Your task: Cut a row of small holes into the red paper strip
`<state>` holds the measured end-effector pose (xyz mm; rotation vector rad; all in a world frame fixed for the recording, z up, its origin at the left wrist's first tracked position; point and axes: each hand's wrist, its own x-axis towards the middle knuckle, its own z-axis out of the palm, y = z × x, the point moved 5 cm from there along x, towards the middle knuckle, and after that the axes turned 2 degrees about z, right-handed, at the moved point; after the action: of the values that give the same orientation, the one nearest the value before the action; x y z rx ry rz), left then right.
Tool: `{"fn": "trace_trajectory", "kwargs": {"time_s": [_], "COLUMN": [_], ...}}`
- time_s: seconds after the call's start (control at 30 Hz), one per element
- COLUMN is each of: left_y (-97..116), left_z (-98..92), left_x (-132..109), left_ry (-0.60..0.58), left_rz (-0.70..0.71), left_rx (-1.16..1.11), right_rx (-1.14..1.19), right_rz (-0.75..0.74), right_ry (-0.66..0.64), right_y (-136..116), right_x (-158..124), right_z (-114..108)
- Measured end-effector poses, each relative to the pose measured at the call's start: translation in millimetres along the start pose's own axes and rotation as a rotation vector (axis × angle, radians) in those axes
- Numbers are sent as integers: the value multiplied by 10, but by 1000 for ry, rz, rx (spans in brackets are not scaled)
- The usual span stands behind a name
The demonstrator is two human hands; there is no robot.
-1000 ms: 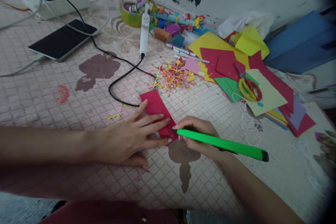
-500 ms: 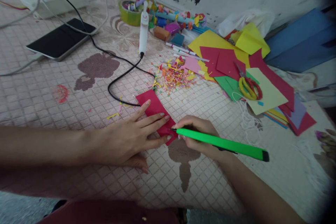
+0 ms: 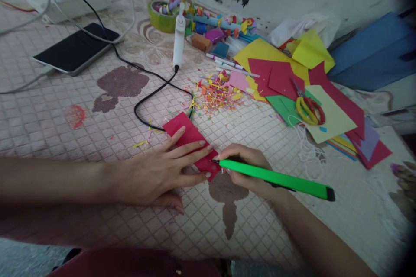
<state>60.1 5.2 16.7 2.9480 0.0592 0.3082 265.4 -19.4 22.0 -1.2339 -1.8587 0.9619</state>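
Note:
A red paper strip lies on the patterned cloth in front of me. My left hand rests flat on it, fingers spread, pinning its near part down. My right hand is closed round a long green cutter, whose tip touches the strip's near right corner beside my left fingertips.
A heap of coloured paper scraps lies just beyond the strip. Coloured sheets with yellow-handled scissors sit to the right. A white glue gun with a black cord, a dark tablet and a green tape roll stand farther back.
The red strip has turned slightly, its far end swinging to the left. Both hands stay in almost the same place.

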Motion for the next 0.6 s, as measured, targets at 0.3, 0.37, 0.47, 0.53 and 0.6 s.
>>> {"fn": "trace_trajectory", "kwargs": {"time_s": [0.3,0.37,0.47,0.53,0.6], "left_y": [37,45,55,55,51], "left_z": [-20,-26,-37,-40,-37], "left_x": [26,35,50,51,40], "left_ry": [-9,-13,-22,-24,-22], "left_rz": [-20,-28,-33,-35,-34], "left_rx": [66,82,99,103,96], "right_rx": [-5,-11,-15,-8,4], "right_rz": [21,21,9,2,1], "right_ry": [-1,6,13,4,-10], "right_y": [15,15,16,14,8], "right_x": [-15,-14,-12,-10,-7], "right_z": [5,4,4,5,6]}}
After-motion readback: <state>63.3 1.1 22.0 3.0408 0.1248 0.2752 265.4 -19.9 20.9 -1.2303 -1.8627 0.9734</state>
